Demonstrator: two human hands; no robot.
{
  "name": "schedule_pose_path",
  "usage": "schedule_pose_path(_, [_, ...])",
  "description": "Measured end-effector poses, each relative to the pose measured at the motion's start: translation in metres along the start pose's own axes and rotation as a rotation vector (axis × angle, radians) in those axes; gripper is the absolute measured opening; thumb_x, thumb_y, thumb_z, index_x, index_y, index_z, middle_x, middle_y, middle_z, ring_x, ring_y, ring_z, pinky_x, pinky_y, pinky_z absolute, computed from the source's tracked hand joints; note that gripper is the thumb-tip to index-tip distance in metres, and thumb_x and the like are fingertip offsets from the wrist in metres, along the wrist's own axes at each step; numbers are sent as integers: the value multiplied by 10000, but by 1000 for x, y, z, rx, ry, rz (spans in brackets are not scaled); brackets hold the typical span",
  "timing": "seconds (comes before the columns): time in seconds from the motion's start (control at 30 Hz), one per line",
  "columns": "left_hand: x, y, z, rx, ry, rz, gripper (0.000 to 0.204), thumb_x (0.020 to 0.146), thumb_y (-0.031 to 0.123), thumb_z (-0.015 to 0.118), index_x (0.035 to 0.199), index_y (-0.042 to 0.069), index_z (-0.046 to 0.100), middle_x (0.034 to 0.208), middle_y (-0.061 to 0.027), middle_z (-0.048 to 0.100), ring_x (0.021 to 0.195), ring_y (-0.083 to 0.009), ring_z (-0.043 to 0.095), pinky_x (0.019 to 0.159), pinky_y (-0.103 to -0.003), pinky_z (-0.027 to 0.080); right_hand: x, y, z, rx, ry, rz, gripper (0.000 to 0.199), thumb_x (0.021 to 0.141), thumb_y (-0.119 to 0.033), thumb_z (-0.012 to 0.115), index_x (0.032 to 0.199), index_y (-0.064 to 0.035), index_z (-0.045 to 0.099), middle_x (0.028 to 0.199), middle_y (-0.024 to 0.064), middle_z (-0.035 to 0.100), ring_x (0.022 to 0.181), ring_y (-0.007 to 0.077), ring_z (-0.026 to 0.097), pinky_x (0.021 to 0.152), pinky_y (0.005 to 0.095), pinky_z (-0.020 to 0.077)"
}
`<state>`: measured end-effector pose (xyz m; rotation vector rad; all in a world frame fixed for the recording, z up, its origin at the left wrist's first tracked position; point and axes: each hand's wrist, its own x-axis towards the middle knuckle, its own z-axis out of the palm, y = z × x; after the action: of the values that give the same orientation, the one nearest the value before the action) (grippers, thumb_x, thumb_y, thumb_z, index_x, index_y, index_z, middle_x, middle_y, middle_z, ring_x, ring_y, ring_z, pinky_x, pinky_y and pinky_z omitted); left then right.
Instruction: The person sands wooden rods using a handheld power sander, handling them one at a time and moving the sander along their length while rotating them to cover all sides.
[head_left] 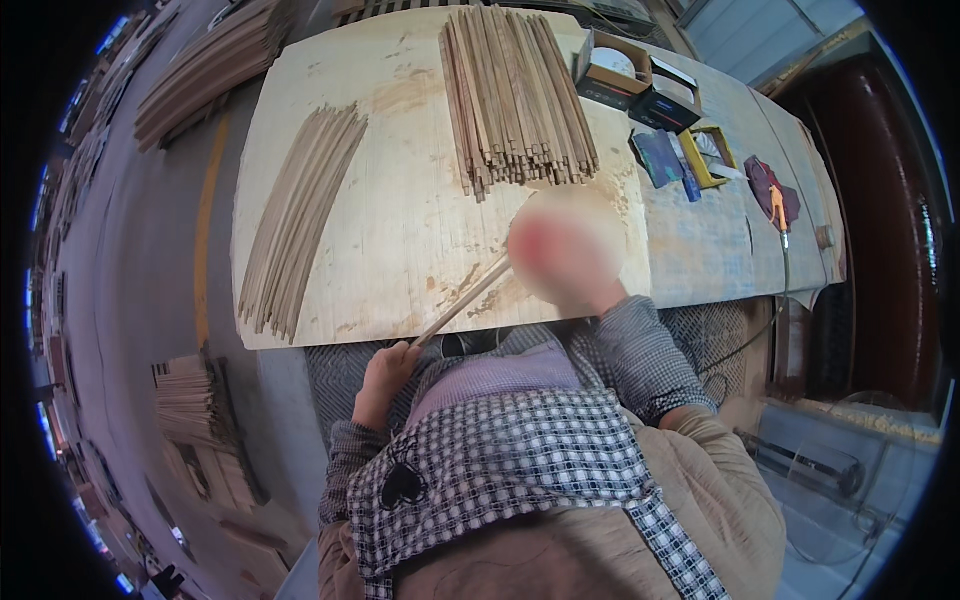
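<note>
Holding a thin wooden strip [465,300] aslant over the near edge of a pale tabletop [400,230], with the left grip [388,372] closed round the lower end, just off that edge. From there, a slanting run up and to the right, as far as a blurred patch over the right grip [567,250]; impossible to tell there whether spread, pressed together or pinching the strip. Just beyond the blur, at the upper middle, a thick bundle of brown strips [515,100], lying lengthwise with uneven near ends. Well apart on the left, a smaller, slightly curved-looking row of greyish strips [300,225]. Adjoining on the right, a bluish surface [700,240] with two boxes [665,103] side by side at the far end, then a yellow container [692,152] beside a blue-green piece [657,157]. Farther right, an orange-handled tool [778,207] on a dark red cloth [762,182], with a hose [786,265] hanging over the near edge.
</note>
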<state>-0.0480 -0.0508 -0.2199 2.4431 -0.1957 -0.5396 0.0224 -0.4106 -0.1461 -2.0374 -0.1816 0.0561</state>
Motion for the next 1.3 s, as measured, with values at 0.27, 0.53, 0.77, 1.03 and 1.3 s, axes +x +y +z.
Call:
schedule_pose_path(0.27, [-4, 3, -1, 129, 3, -25, 354, 888, 370, 520, 737, 50, 513, 669, -220, 584, 684, -422, 578, 595, -516, 443, 19, -67, -4, -462, 142, 70, 173, 848, -267, 505, 983, -202, 592, 879, 84, 645, 786, 362, 594, 652, 468, 503])
schedule_pose_path(0.53, [1, -1, 0, 125, -52, -11, 358, 895, 352, 501, 727, 36, 498, 671, -233, 570, 690, -433, 566, 602, -520, 438, 30, -51, -1, -419, -64, 101, 179, 838, -300, 516, 950, -186, 595, 879, 97, 649, 786, 372, 599, 686, 463, 506])
schedule_pose_path(0.77, [7, 6, -5, 40, -162, -106, 371, 898, 370, 499, 796, 19, 565, 744, -244, 586, 764, -432, 572, 639, -492, 445, -22, 17, 123, 355, -333, -102, 450, 967, -235, 450, 1378, -84, 342, 1360, 84, 412, 1264, 204, 390, 1052, 348, 337])
schedule_pose_path(1.03, [10, -11, -6, -117, -212, -47, 373, 896, 320, 504, 831, -38, 584, 775, -267, 576, 787, -413, 584, 679, -440, 445, -19, 29, 96, -179, -115, -305, 442, 933, -281, 485, 1328, -94, 413, 1297, 100, 468, 1206, 235, 443, 983, 373, 401])
schedule_pose_path(1.3, [7, -2, -11, 59, -133, -42, 354, 899, 319, 493, 816, -18, 561, 745, -221, 583, 746, -381, 588, 643, -440, 446, 15, -38, -14, -589, -21, 268, 500, 780, -423, 587, 1225, -216, 490, 980, 232, 514, 834, 408, 598, 761, 452, 491])
